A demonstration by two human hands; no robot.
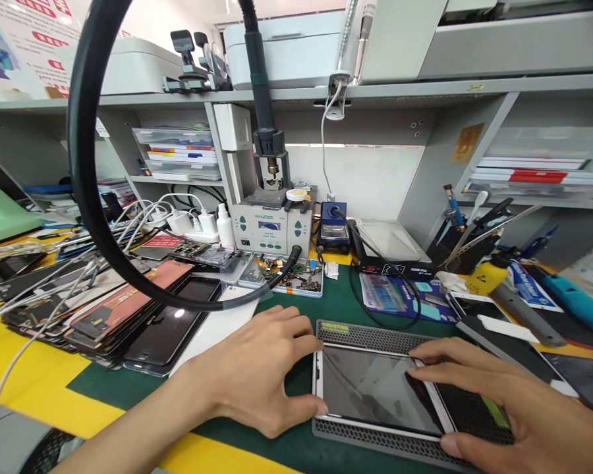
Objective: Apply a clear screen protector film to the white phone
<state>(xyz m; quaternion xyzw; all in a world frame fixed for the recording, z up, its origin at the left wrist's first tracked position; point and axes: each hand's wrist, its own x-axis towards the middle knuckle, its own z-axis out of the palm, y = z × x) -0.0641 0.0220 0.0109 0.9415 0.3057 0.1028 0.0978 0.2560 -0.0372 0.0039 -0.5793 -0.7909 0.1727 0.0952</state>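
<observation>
A white-edged tablet (380,388) with a dark, glossy screen lies flat on a grey perforated mat (370,336). My left hand (261,368) grips its left end, thumb at the near corner and index finger at the far corner, the other fingers curled. At the opposite end, my right hand (499,388) holds the tablet, with fingertips on the far corner and the screen's edge and the thumb on the near corner. Parts of the mat's right side are hidden under my right hand.
Stacked phones and screens (123,309) lie left. Behind stand a rework station (271,227), a tray of small parts (306,276) and a heating plate (390,243). A black hose (84,158) loops overhead at left. Tools (464,224) and a yellow bottle (487,276) are right.
</observation>
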